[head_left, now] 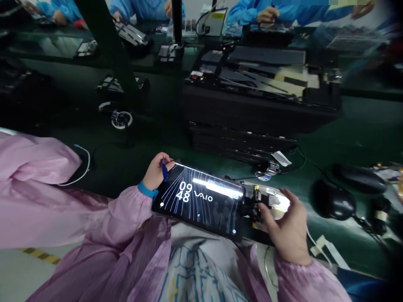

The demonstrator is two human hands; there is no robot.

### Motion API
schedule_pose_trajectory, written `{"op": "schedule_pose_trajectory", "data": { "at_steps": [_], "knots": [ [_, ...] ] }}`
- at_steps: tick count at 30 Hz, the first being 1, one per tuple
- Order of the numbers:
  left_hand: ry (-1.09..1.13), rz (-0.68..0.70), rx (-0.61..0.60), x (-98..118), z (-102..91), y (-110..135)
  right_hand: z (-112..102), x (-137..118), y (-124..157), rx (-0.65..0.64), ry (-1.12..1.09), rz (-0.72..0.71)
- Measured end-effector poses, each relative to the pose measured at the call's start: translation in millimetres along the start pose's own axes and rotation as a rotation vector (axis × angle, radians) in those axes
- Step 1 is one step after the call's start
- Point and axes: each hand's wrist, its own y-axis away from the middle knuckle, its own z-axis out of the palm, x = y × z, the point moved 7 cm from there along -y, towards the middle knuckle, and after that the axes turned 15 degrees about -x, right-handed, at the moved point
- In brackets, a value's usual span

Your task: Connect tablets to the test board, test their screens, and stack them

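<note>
A lit tablet screen (201,201) shows 09 48 and the word VAIO, tilted toward my body near the bench edge. My left hand (156,172) grips its upper left corner; a small blue tool, perhaps a pen (164,170), sits at those fingers. At the screen's right end lies an exposed circuit board with silvery parts (272,201), apparently joined to it. My right hand (288,226) is over that board, thumb and fingers spread apart, the thumb at its inner side. Whether it presses on the board is unclear.
Behind the tablet stands a tall stack of black device parts (261,109). A black computer mouse (333,199) and cables lie right. A white cable (86,163) lies left, near another person's pink sleeve (37,167). Co-workers in blue (141,10) sit across the green bench (151,138).
</note>
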Motion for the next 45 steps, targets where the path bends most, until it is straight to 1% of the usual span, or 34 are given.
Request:
{"op": "schedule_pose_trajectory", "data": {
  "at_steps": [1, 2, 3, 4, 5, 6, 7, 10, 11, 12, 14, 17, 19, 21, 25, 30, 32, 34, 36, 39, 41, 45],
  "knots": [
    [0.028, 0.007, -0.011, -0.4, 1.6, 1.1, 0.7, -23.4, -1.0, -0.010, -0.019, -0.082],
    [0.048, 0.015, -0.021, -0.7, 3.2, 2.0, 4.9, -50.8, -1.9, -0.062, -0.026, -0.206],
    [0.061, 0.021, -0.031, -1.1, 4.9, 2.7, 11.8, -77.4, -2.4, -0.141, 0.002, -0.322],
    [0.065, 0.028, -0.040, -1.4, 6.4, 3.2, 19.9, -98.6, -3.5, -0.224, 0.054, -0.391],
    [0.066, 0.039, -0.043, -1.6, 7.4, 3.6, 26.7, -114.5, -5.5, -0.281, 0.106, -0.435],
    [0.065, 0.054, -0.043, -1.6, 7.8, 4.0, 31.1, -123.9, -9.6, -0.306, 0.158, -0.442],
    [0.063, 0.070, -0.042, -1.6, 8.0, 4.2, 32.4, -127.6, -15.7, -0.292, 0.200, -0.416],
    [0.069, 0.105, -0.036, -1.6, 7.4, 5.1, 22.3, -119.9, -36.8, -0.130, 0.253, -0.272],
    [0.072, 0.108, -0.037, -1.8, 7.3, 5.3, 19.0, -116.8, -42.1, -0.097, 0.250, -0.239],
    [0.075, 0.108, -0.039, -2.1, 7.5, 5.5, 17.8, -116.0, -46.2, -0.095, 0.241, -0.228],
    [0.090, 0.113, -0.042, -3.0, 8.3, 5.9, 22.1, -122.1, -49.8, -0.177, 0.214, -0.270],
    [0.142, 0.137, -0.045, -5.2, 10.7, 6.1, 34.8, -141.3, -46.0, -0.332, 0.176, -0.380],
    [0.173, 0.158, -0.045, -6.6, 12.3, 6.2, 42.1, -151.8, -43.2, -0.383, 0.156, -0.419],
    [0.168, 0.165, -0.047, -7.7, 13.3, 6.3, 47.8, -157.9, -43.6, -0.397, 0.137, -0.424],
    [0.138, 0.185, -0.053, -6.6, 12.9, 6.9, 54.8, -163.7, -50.1, -0.384, 0.103, -0.397],
    [0.150, 0.213, -0.059, -4.9, 11.5, 7.3, 57.4, -170.2, -53.9, -0.361, 0.148, -0.354],
    [0.149, 0.217, -0.052, -4.6, 10.9, 7.4, 58.3, -171.5, -54.3, -0.376, 0.189, -0.340],
    [0.175, 0.222, -0.048, -4.6, 10.8, 7.5, 57.4, -169.9, -57.8, -0.393, 0.175, -0.322],
    [0.213, 0.224, -0.051, -5.0, 11.5, 7.7, 54.4, -165.4, -66.9, -0.403, 0.099, -0.286],
    [0.266, 0.231, -0.056, -6.6, 12.9, 8.1, 51.4, -160.8, -89.4, -0.423, -0.007, -0.239],
    [0.315, 0.237, -0.062, -9.0, 13.6, 8.1, 52.9, -165.5, -105.5, -0.455, -0.057, -0.255],
    [0.428, 0.234, -0.084, -16.8, 15.2, 6.7, 60.3, -186.0, -130.2, -0.518, -0.152, -0.324]
  ]
}}
